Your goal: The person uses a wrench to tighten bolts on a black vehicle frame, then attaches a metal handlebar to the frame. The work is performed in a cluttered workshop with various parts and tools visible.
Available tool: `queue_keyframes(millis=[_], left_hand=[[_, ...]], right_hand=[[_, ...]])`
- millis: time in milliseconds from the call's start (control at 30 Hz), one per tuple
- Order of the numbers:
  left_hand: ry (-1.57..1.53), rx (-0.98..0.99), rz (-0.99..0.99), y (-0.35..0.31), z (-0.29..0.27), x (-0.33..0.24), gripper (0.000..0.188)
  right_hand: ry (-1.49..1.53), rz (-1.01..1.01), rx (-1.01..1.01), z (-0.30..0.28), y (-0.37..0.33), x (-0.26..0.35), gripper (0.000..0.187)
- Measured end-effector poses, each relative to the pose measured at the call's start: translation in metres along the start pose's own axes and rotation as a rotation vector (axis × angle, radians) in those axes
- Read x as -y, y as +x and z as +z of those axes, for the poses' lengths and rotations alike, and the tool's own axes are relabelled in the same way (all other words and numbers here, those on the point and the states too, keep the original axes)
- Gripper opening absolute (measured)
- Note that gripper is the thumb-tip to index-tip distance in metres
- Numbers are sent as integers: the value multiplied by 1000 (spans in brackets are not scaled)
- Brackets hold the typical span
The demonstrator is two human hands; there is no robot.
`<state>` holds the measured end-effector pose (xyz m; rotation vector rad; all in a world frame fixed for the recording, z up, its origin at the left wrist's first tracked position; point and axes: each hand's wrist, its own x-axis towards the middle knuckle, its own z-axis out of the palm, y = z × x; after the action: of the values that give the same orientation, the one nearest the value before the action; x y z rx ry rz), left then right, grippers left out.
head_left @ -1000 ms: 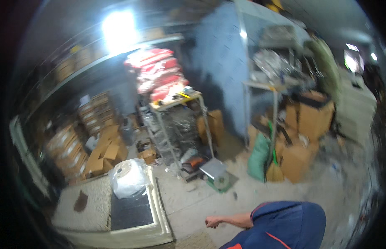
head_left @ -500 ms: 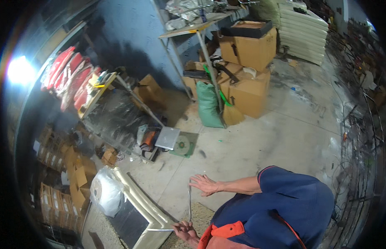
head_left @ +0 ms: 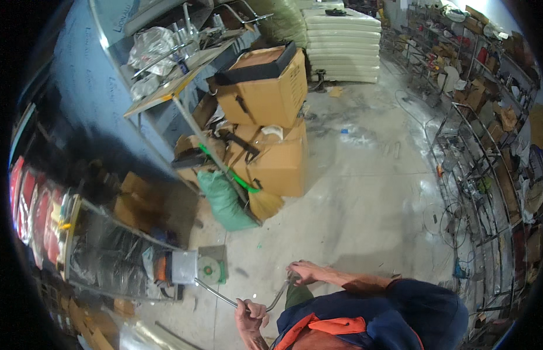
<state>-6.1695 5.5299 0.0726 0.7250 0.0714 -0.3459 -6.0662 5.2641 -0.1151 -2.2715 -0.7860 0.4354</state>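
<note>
A thin, shiny bent metal tube (head_left: 216, 293) runs across the front of me between my two hands. My left hand (head_left: 251, 317) is closed round it near its bend, at the lower middle. Farther right, my right hand (head_left: 304, 271) has its fingers curled on the tube's other end, close to my dark blue and orange shirt. The tube's free end points left, toward a grey flat panel (head_left: 185, 266) and a green-based scale-like thing (head_left: 210, 269) on the floor. My palms hide parts of the tube.
Cardboard boxes (head_left: 271, 157), a green sack (head_left: 224, 201) and a broom (head_left: 265, 204) stand ahead beside a metal-legged workbench (head_left: 160, 93). Stacked white slabs (head_left: 341, 46) rise at the back. Metal racks (head_left: 481, 157) with clutter line the right; a black-wrapped shelf (head_left: 108, 256) stands left.
My view has swung to the right, and the cream padded piece has mostly left it. My right hand has gone from spread fingers to curled on the tube, which now reaches out leftward.
</note>
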Motion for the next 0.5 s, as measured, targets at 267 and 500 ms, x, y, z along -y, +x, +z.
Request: queue_keyframes(millis=[267, 500], left_hand=[[190, 416, -341, 285, 73, -57, 69], [982, 278, -105, 564, 233, -98, 42]], right_hand=[[356, 175, -21, -137, 72, -151, 33], [162, 507, -661, -367, 79, -228, 32]])
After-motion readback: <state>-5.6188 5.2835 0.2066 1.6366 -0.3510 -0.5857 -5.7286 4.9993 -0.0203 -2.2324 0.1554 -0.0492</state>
